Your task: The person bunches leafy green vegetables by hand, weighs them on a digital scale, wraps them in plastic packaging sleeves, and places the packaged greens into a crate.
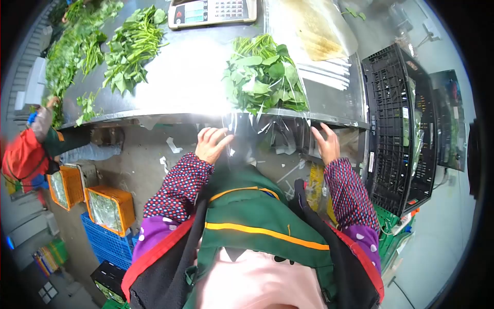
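A bunch of leafy greens (265, 82) lies at the table's front edge, stems pointing away from me, inside a clear plastic bag (272, 122). The bag's loose end hangs over the edge toward me and is stretched wide. My left hand (210, 146) pinches the film on its left side, fingers bent and thumb close to them. On the other side my right hand (327, 144) grips the film between thumb and fingers. The film is so clear that the exact pinch points are hard to make out.
Loose greens (131, 49) lie on the metal table (180, 82). A scale (213, 13) and stacked plastic sheets (314, 31) are at the back. Black crates (393, 129) stand right; orange crates (110, 206) stand on the floor at left, near another person in red (25, 154).
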### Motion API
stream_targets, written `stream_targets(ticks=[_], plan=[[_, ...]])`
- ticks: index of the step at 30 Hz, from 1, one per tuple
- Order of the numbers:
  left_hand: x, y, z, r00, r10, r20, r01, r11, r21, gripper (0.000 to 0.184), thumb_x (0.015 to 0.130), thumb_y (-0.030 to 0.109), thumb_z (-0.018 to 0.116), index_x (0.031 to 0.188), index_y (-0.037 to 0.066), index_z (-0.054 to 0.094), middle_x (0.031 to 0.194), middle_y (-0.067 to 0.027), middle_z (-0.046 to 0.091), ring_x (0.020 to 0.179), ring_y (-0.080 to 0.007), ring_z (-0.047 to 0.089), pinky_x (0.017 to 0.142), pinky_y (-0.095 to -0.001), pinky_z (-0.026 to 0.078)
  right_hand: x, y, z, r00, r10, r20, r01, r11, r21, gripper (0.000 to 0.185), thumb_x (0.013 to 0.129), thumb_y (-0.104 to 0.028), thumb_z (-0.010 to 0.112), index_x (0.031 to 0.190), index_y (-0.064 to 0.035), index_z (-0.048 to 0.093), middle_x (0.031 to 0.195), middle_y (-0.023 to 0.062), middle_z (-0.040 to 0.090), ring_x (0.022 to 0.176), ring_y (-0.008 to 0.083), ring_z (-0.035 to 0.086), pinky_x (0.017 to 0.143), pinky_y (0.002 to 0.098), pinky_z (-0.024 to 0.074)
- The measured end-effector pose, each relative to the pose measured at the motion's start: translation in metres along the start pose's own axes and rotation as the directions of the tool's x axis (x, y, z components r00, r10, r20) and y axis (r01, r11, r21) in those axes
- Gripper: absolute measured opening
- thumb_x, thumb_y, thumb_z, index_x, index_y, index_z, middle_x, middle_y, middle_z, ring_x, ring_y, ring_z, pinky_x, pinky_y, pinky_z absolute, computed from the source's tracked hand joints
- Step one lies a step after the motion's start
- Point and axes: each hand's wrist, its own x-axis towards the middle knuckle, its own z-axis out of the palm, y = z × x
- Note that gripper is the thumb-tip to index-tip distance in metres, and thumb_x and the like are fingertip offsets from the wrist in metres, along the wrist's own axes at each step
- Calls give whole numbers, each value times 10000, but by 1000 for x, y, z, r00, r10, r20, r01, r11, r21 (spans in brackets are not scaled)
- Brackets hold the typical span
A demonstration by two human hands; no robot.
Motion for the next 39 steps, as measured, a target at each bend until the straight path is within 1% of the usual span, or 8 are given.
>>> stream_targets(ticks=[9, 11, 14, 15, 17, 21, 29, 39], plan=[[48, 3, -61, 862, -486, -142, 398, 824, -403, 191, 763, -4, 567, 935, 78, 584, 940, -70, 595, 918, -222, 525, 845, -333, 360, 63, -24, -46, 951, 199, -238, -68, 882, 466, 138, 761, -15, 592, 894, -47, 575, 984, 109, 548, 908, 225, 538, 804, 300, 429], [91, 4, -100, 594, -798, 98, 503, 274, -820, 159, 862, 33, 458, 996, -4, 534, 953, -135, 551, 900, -245, 524, 793, -287, 409, 101, -29, -89, 932, 192, -307, -11, 863, 505, 79, 829, -57, 527, 896, -24, 556, 941, 91, 564, 888, 195, 534, 791, 286, 425], [174, -37, -155, 843, -347, -412, 321, 938, -133, 190, 920, 120, 392, 972, -5, 526, 912, -122, 563, 828, -195, 521, 786, -271, 404, 172, -35, -141, 833, 448, -325, 41, 536, 843, 110, 879, -85, 462, 903, -5, 533, 897, 81, 579, 821, 163, 537, 766, 275, 427], [204, -41, -165, 568, -734, -373, 178, 552, -815, 202, 935, 143, 382, 921, -1, 523, 905, -93, 571, 826, -155, 512, 782, -277, 406, 197, -42, -160, 780, 516, -354, 148, 397, 906, 106, 879, -78, 461, 906, 0, 527, 889, 83, 581, 799, 155, 540, 757, 275, 430], [240, -59, -183, 517, -724, -457, -131, 460, -878, 216, 921, 210, 453, 842, 20, 517, 815, -59, 585, 766, -111, 525, 769, -278, 406, 239, -49, -189, 787, 500, -362, 294, 212, 932, 117, 873, -83, 474, 924, 13, 516, 869, 104, 582, 769, 158, 556, 742, 269, 441], [277, -129, -155, 526, -800, -289, 82, 386, -919, 240, 899, 215, 485, 802, -3, 508, 666, -67, 578, 589, -122, 555, 594, -255, 452, 311, -18, -174, 839, 520, -163, -16, 323, 946, 176, 868, -146, 477, 932, 18, 484, 850, 110, 576, 729, 173, 591, 677, 306, 478], [233, -79, -183, 542, -828, -142, 338, 370, -865, 279, 921, 268, 426, 758, 42, 411, 468, -12, 411, 358, -81, 389, 341, -254, 328, 266, -74, -154, 699, 683, -211, -158, 435, 886, 249, 912, -277, 438, 820, -46, 439, 551, 14, 434, 362, 91, 400, 322, 241, 321], [61, -96, -20, 402, -808, 431, 886, 463, 41, 293, 823, 305, 540, 875, 17, 565, 754, -212, 608, 778, -367, 592, 694, -429, 458, 112, -67, 38, 665, 700, 262, -746, 599, 293, 220, 829, -220, 542, 818, -5, 502, 734, 133, 578, 698, 321, 556, 635, 397, 435]])
